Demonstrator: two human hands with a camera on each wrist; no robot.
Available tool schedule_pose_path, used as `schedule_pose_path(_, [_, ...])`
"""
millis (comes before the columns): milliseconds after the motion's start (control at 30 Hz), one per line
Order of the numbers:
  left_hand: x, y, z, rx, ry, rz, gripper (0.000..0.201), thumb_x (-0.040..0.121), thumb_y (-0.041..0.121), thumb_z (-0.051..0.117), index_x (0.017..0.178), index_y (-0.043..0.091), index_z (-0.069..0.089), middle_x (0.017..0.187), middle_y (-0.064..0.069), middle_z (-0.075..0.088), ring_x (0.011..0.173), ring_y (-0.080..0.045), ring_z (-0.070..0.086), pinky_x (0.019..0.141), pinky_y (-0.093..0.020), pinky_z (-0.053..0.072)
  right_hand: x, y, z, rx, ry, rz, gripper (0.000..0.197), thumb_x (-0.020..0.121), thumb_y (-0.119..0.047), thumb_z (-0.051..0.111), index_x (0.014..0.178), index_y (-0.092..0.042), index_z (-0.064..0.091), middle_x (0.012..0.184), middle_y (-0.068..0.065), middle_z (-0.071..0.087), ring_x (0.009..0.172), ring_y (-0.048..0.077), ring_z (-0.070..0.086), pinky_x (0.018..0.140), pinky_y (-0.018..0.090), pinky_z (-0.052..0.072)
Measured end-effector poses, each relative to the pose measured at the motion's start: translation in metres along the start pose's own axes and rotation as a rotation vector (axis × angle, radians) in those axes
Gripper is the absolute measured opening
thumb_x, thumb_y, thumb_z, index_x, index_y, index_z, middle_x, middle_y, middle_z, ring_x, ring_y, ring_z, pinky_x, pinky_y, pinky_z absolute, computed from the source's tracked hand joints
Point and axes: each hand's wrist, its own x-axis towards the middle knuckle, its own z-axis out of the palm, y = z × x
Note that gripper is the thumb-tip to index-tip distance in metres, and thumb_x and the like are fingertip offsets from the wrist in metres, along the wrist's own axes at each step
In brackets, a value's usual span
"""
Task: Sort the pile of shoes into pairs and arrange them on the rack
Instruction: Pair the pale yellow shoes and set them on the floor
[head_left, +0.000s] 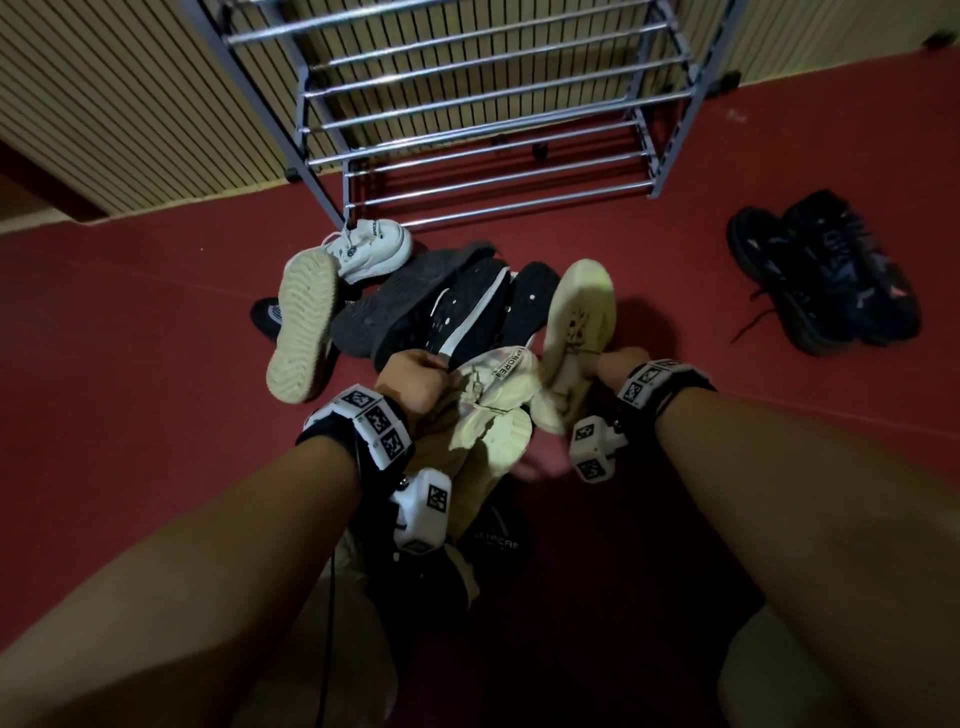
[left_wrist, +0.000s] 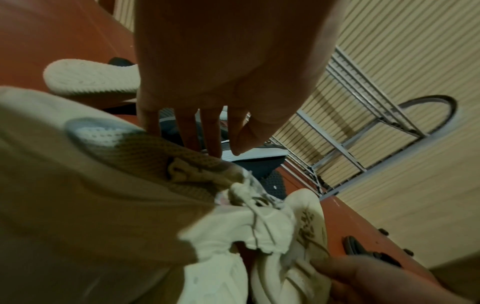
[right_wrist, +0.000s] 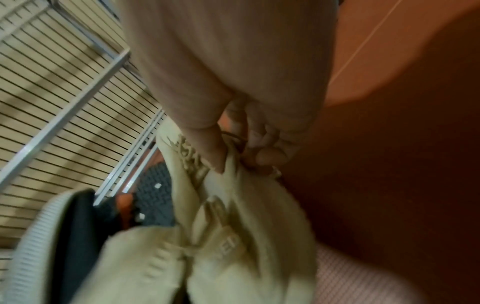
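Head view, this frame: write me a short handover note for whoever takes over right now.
Left hand: in the pile, fingers curled at a cream sneaker; what it grips is unclear.
Right hand: pinches the matching cream sneaker, held sole up.
Rack: all visible shelves bare.
Pile in front of the rack: white sneaker, a light-soled shoe turned sole up, several black shoes.
Dark pair: side by side on the floor, right of the rack.
Done: nothing racked yet.
Left: rack the cream pair, sort and rack everything else.

Home entryway: shoe rack (head_left: 467, 119), shoes (head_left: 415, 301).
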Motion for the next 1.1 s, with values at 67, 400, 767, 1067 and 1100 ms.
schedule_pose_path(67, [-0.007,0.006,0.005,0.145,0.065,0.064,0.004,0.083,0.014,0.069,0.085,0.017,0.071,0.094,-0.01,0.073,0.078,-0.029,0.066,0.075,-0.042,0.06,-0.013,-0.005,-0.007,0.029,0.014,0.022,0.046,0.074,-0.027,0.074,0.111,-0.001,0.067,0.107,0.013,0.069,0.099,0.03,0.066,0.091,0.037,0.054])
schedule_pose_path(400, [-0.058,0.021,0.057,0.289,0.08,0.238,0.015,0.088,0.005,0.058,0.084,0.017,0.066,0.081,0.0,0.064,0.068,-0.012,0.055,0.069,-0.02,0.042,-0.076,0.032,-0.064,0.153,0.02,-0.046,0.046,0.063,-0.016,0.08,0.104,0.001,0.069,0.099,0.015,0.071,0.088,0.029,0.068,0.084,0.042,0.058])
schedule_pose_path(767, [-0.068,-0.042,0.099,0.727,-0.144,0.215,0.033,0.096,0.012,0.052,0.125,-0.002,0.061,0.104,-0.004,0.057,0.09,-0.016,0.047,0.076,-0.025,0.038,-0.065,0.068,-0.057,0.163,-0.006,-0.12,0.063,0.043,-0.015,0.076,0.103,0.001,0.069,0.096,0.016,0.072,0.084,0.033,0.07,0.077,0.046,0.06])
schedule_pose_path(1067, [-0.047,-0.064,0.105,0.858,-0.237,0.121,0.083,0.065,0.039,0.068,0.142,0.023,0.043,0.145,-0.016,0.044,0.131,-0.037,0.044,0.11,-0.045,0.037,-0.079,0.052,-0.032,0.092,0.0,-0.143,0.018,0.068,-0.003,0.076,0.086,-0.004,0.071,0.088,0.013,0.069,0.082,0.027,0.066,0.067,0.03,0.051])
schedule_pose_path(1100, [-0.046,-0.06,0.108,0.932,-0.244,0.121,0.077,0.072,0.037,0.067,0.143,0.023,0.039,0.145,-0.017,0.042,0.131,-0.038,0.042,0.11,-0.046,0.036,-0.075,0.053,-0.032,0.101,0.007,-0.143,0.02,0.069,-0.004,0.076,0.088,-0.003,0.072,0.089,0.014,0.07,0.082,0.026,0.066,0.067,0.029,0.05])
